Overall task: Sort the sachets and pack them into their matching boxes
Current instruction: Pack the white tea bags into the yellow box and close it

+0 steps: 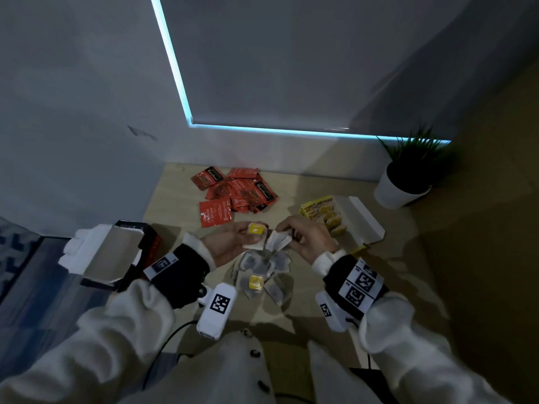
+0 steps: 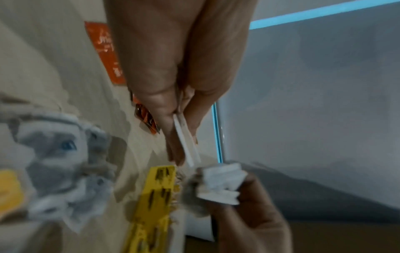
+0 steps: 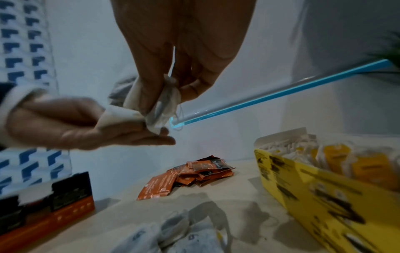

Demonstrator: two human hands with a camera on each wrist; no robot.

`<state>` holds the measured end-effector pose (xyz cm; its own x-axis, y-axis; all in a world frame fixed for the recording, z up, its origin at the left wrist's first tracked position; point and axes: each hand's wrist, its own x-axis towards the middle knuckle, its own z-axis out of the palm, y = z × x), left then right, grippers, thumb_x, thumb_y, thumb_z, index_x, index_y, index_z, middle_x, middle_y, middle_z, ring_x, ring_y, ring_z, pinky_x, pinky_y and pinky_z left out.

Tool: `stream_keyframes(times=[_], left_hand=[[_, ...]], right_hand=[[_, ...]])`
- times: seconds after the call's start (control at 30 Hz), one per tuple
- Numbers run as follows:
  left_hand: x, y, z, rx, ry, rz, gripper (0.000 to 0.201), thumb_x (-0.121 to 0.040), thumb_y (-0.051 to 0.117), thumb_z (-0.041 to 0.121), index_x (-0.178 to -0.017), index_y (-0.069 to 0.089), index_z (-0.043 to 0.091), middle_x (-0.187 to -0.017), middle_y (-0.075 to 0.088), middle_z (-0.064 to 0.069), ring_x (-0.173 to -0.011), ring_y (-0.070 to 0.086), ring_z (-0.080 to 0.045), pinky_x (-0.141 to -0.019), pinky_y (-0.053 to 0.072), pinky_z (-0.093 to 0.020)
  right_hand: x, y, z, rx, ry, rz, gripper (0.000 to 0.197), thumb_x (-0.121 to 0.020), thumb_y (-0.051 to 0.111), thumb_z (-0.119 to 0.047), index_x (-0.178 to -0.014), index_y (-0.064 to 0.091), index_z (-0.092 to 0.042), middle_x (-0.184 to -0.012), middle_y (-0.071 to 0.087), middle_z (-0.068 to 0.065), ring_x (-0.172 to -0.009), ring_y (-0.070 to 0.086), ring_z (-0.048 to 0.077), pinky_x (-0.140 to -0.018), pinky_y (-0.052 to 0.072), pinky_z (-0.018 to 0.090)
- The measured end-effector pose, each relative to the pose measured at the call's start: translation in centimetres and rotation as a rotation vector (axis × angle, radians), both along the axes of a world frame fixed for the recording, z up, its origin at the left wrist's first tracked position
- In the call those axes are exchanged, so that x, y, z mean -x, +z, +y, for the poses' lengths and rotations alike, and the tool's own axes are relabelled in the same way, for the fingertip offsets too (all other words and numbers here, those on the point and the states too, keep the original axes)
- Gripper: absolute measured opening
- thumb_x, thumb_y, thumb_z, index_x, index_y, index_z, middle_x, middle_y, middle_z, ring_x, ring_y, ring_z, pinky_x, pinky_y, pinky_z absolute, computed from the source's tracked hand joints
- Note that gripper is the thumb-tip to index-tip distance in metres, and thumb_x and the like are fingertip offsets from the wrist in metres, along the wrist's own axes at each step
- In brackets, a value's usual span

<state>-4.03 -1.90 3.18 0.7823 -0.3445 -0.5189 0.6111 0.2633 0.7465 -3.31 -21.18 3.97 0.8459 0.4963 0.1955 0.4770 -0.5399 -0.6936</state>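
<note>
Above the table, my left hand (image 1: 246,237) pinches a white tea bag (image 1: 253,243) with a yellow tag (image 1: 256,229). My right hand (image 1: 284,232) grips a bundle of white tea bags (image 1: 279,240) right beside it. In the left wrist view the left hand (image 2: 184,147) holds a bag edge (image 2: 186,143). In the right wrist view the right hand (image 3: 166,99) pinches the bundle (image 3: 163,106). More tea bags (image 1: 262,266) lie below the hands. Red sachets (image 1: 233,191) are piled at the back. An open yellow box (image 1: 313,209) with tea bags stands on the right, an open red-and-black box (image 1: 151,243) on the left.
A potted plant (image 1: 402,188) stands at the back right by the wall. The yellow box's white lid (image 1: 361,223) lies folded open to the right. A blue patterned cloth (image 1: 11,258) is at the far left. The wooden table (image 1: 175,199) ends at the wall behind.
</note>
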Motion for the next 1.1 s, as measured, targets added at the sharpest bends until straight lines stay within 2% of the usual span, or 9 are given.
stream_keyframes(times=[0.13, 0.2, 0.3, 0.43, 0.53, 0.73, 0.83, 0.93, 1.1], left_hand=[[0.6, 0.1, -0.9, 0.011, -0.067, 0.055, 0.019, -0.089, 0.042, -0.011, -0.097, 0.058, -0.004, -0.081, 0.072, -0.012, -0.074, 0.072, -0.016, -0.068, 0.059, -0.024], [0.8, 0.4, -1.8, 0.093, -0.104, 0.096, 0.027, -0.089, 0.037, -0.012, -0.111, 0.052, -0.008, -0.096, 0.067, -0.018, -0.084, 0.071, -0.021, -0.075, 0.059, -0.029], [0.6, 1.0, -2.5, 0.302, -0.084, 0.182, 0.026, -0.078, 0.033, -0.01, -0.096, 0.049, 0.001, -0.096, 0.058, -0.014, -0.085, 0.067, -0.024, -0.077, 0.058, -0.033], [0.1, 1.4, -2.1, 0.325, -0.019, 0.179, 0.013, -0.067, 0.043, 0.003, -0.069, 0.056, 0.002, -0.072, 0.064, -0.011, -0.067, 0.065, -0.023, -0.07, 0.056, -0.032], [0.0, 1.0, -1.5, 0.303, -0.032, 0.16, 0.02, -0.061, 0.049, 0.01, -0.079, 0.056, 0.004, -0.078, 0.066, -0.01, -0.07, 0.063, -0.023, -0.072, 0.054, -0.03], [-0.2, 0.4, -1.8, 0.369, -0.044, 0.16, 0.029, -0.065, 0.065, 0.022, -0.085, 0.065, 0.002, -0.085, 0.068, -0.013, -0.074, 0.067, -0.023, -0.07, 0.057, -0.031], [-0.2, 0.3, -2.0, 0.387, -0.012, 0.188, 0.025, -0.073, 0.06, 0.017, -0.091, 0.064, -0.001, -0.088, 0.07, -0.014, -0.077, 0.068, -0.022, -0.07, 0.058, -0.033], [-0.4, 0.1, -2.1, 0.349, 0.04, 0.204, 0.031, -0.09, 0.039, 0.018, -0.098, 0.063, -0.002, -0.097, 0.071, -0.015, -0.086, 0.069, -0.023, -0.083, 0.056, -0.034], [-0.3, 0.4, -2.4, 0.588, -0.025, 0.213, 0.062, -0.094, 0.026, 0.049, -0.111, 0.061, 0.001, -0.111, 0.065, -0.015, -0.103, 0.063, -0.025, -0.091, 0.052, -0.035]], right_hand=[[-0.8, 0.7, -0.3, -0.059, -0.039, -0.024, 0.01, -0.07, 0.059, -0.001, -0.08, 0.06, 0.003, -0.083, 0.061, 0.019, -0.071, 0.039, 0.001, -0.063, 0.032, 0.013], [-0.7, 1.1, 0.3, -0.078, -0.022, -0.097, 0.015, -0.067, 0.056, 0.007, -0.081, 0.058, 0.001, -0.09, 0.059, 0.017, -0.076, 0.044, 0.007, -0.069, 0.035, 0.011], [0.0, 0.9, 1.3, -0.066, -0.006, -0.136, 0.023, -0.071, 0.047, 0.003, -0.09, 0.058, -0.002, -0.105, 0.056, 0.015, -0.087, 0.047, 0.012, -0.082, 0.03, -0.002], [1.0, -0.5, 1.4, 0.009, 0.054, -0.169, 0.036, -0.069, 0.054, 0.005, -0.103, 0.055, -0.002, -0.109, 0.059, 0.027, -0.097, 0.043, 0.018, -0.087, 0.03, 0.014], [1.0, -1.5, 0.2, 0.053, 0.146, -0.281, 0.028, -0.073, 0.049, -0.012, -0.101, 0.048, -0.012, -0.118, 0.056, 0.02, -0.105, 0.045, 0.024, -0.085, 0.044, 0.031], [1.4, -2.4, -0.6, 0.062, 0.213, -0.411, 0.014, -0.086, 0.05, -0.019, -0.1, 0.052, -0.017, -0.123, 0.042, 0.008, -0.107, 0.046, 0.028, -0.084, 0.048, 0.039], [1.4, -2.3, -0.9, -0.006, 0.179, -0.391, 0.024, -0.096, 0.037, -0.032, -0.098, 0.056, -0.018, -0.122, 0.046, 0.01, -0.104, 0.048, 0.026, -0.083, 0.046, 0.034], [1.3, -0.8, -0.5, -0.146, 0.003, -0.253, 0.018, -0.088, 0.052, -0.022, -0.093, 0.067, -0.012, -0.112, 0.058, 0.016, -0.097, 0.049, 0.017, -0.08, 0.041, 0.016], [0.2, 0.9, 0.4, -0.246, -0.14, -0.234, 0.023, -0.083, 0.05, -0.012, -0.086, 0.07, 0.0, -0.105, 0.062, 0.02, -0.096, 0.054, 0.012, -0.086, 0.038, 0.001]])
